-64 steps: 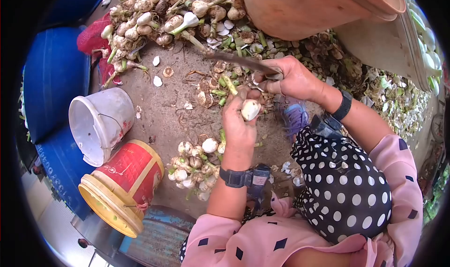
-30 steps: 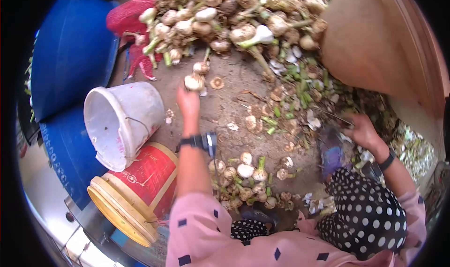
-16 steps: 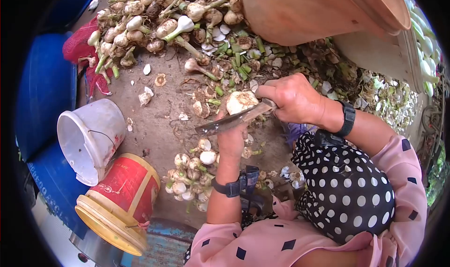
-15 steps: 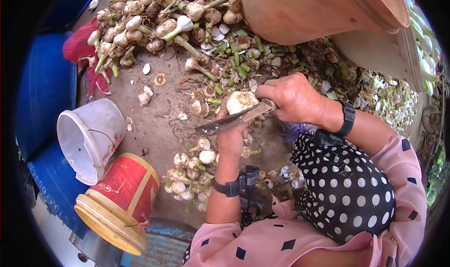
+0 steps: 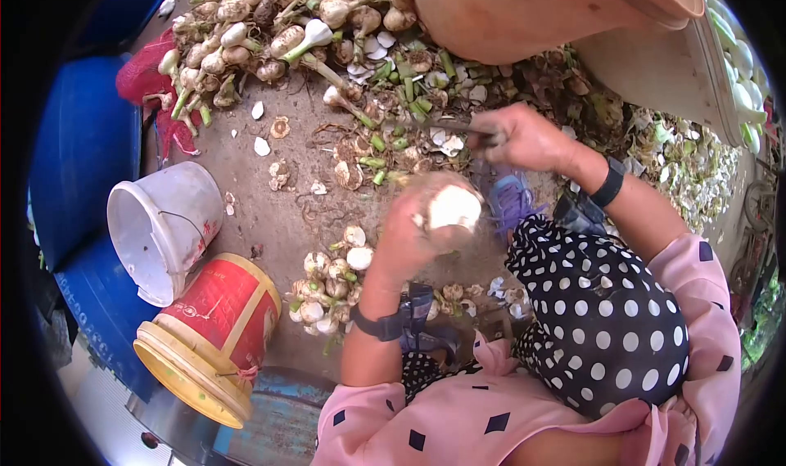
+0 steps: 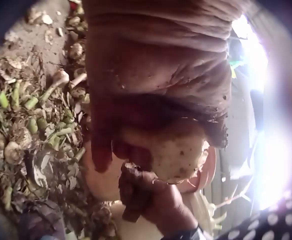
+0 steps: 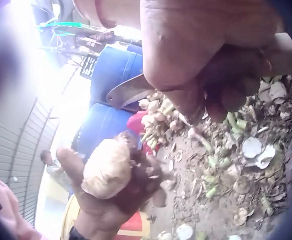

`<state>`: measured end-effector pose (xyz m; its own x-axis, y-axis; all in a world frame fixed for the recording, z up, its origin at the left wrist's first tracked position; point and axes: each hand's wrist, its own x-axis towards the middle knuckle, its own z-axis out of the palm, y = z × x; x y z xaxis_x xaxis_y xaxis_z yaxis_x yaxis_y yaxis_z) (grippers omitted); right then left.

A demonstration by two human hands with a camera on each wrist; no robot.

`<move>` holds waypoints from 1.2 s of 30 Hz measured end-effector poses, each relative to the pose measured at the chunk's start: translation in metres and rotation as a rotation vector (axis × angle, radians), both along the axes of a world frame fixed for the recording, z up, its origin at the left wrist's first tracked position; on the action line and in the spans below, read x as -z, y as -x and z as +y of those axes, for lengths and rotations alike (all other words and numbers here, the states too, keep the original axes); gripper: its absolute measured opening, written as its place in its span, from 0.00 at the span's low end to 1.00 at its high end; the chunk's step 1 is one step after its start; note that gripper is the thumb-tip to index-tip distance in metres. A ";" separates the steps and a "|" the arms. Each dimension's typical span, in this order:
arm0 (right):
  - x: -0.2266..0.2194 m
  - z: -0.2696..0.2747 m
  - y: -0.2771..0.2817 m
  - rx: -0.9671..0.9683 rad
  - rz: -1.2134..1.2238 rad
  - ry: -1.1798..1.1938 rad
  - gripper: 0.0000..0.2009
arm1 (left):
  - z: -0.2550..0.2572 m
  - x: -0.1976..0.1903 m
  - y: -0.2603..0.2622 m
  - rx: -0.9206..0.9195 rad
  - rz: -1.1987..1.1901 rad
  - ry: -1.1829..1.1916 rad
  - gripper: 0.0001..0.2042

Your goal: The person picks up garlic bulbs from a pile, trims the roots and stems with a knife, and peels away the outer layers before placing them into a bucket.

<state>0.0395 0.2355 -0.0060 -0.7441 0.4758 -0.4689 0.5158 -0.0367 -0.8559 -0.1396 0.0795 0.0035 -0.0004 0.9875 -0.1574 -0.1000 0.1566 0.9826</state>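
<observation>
My left hand point(image 5: 405, 229) holds a whitish garlic bulb point(image 5: 454, 208), blurred in the head view. Seen from the right wrist, the bulb point(image 7: 106, 169) rests in the curled fingers, its skin pale and smooth. In the left wrist view its root end point(image 6: 178, 155) shows brown specks. My right hand point(image 5: 524, 139) grips the handle of a knife point(image 5: 446, 126), the blade pointing left, above and apart from the bulb. That broad blade point(image 7: 128, 92) also shows beside the right palm. Below the left hand lies a small heap of trimmed garlic bulbs point(image 5: 336, 274).
Untrimmed garlic with stems point(image 5: 286, 40) is piled at the far side, beside a red net bag point(image 5: 147, 69). Cut stems and peelings point(image 5: 417, 98) litter the ground. A white bucket point(image 5: 188, 212) and a red-yellow bucket point(image 5: 221, 310) lie left. An orange tub point(image 5: 540, 16) stands far right.
The left hand reached left with a bulb, then came back to the middle. The knife lay across the bulb half a second ago; now it has lifted away, and the bulb looks whiter.
</observation>
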 end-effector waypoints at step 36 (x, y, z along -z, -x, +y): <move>0.012 -0.005 -0.003 -0.130 -0.223 -0.398 0.15 | 0.062 0.076 0.050 -0.483 0.129 0.380 0.12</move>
